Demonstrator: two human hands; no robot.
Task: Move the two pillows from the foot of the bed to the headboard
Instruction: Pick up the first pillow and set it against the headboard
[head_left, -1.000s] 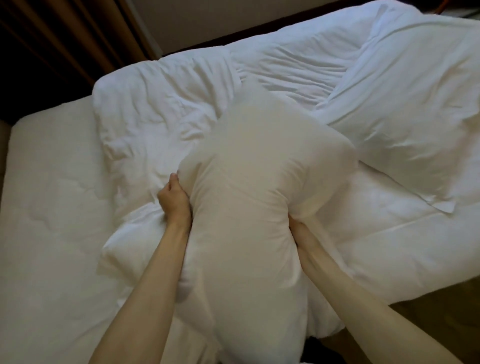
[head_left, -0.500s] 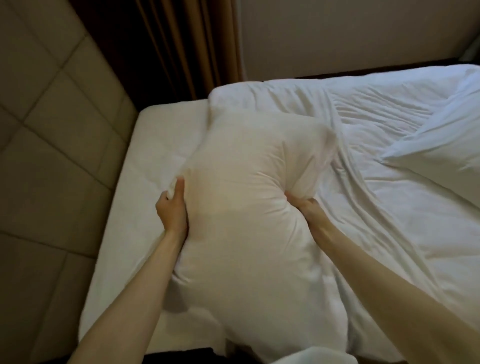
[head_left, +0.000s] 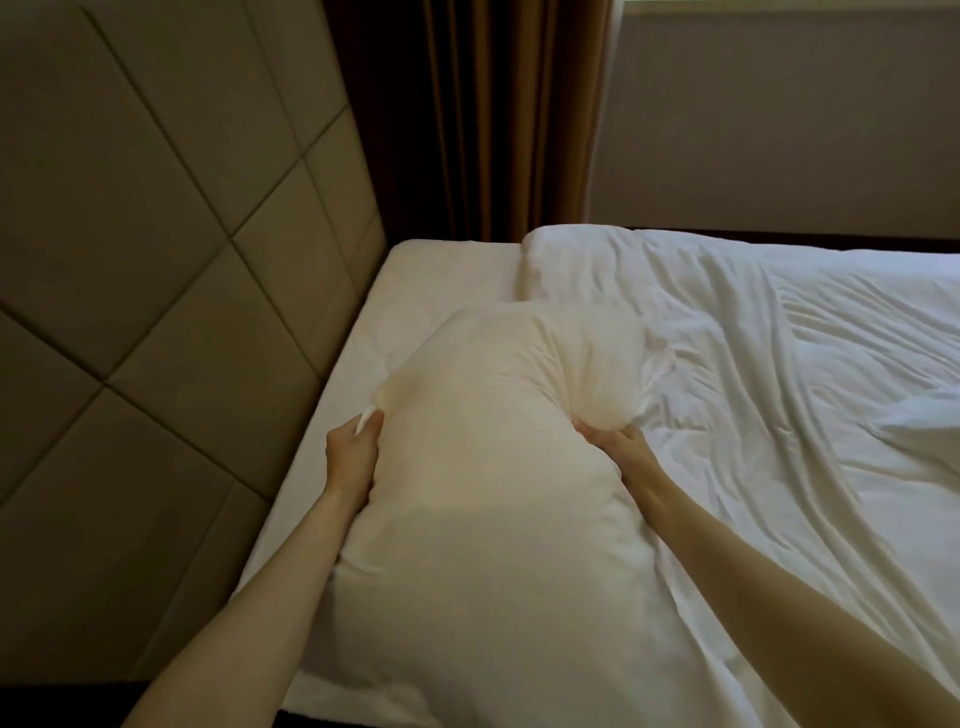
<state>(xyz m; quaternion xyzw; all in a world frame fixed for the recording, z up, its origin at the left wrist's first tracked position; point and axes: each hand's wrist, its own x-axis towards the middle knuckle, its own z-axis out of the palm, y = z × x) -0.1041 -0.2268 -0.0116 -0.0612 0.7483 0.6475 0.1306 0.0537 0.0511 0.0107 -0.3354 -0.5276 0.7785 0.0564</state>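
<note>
Over the bare strip of mattress beside the padded headboard, a person carries one white pillow lengthwise between both arms. The left hand is closed on the pillow's left edge, with a pinch of the case poking out between the fingers; the right hand is curled under and into its right side, fingers sunk in the filling so that the far end bulges above the grip. The near end sags towards the person's body, and from where I stand I cannot tell whether its underside is touching the mattress or is just clear of it.

To my eye this is the carrying step for one of the two pillows, close to its end, since the pillow is already at the head end of the bed. What the next move seems to call for is a turn of the pillow so that its long side runs along the headboard, then a lowering onto the bare mattress and a release by both hands. The rumpled duvet lies just beside the pillow on the right, and its folded-back edge could get caught under the pillow. No second pillow is clearly in sight; a white fold at the right edge is too uncertain to name.
</note>
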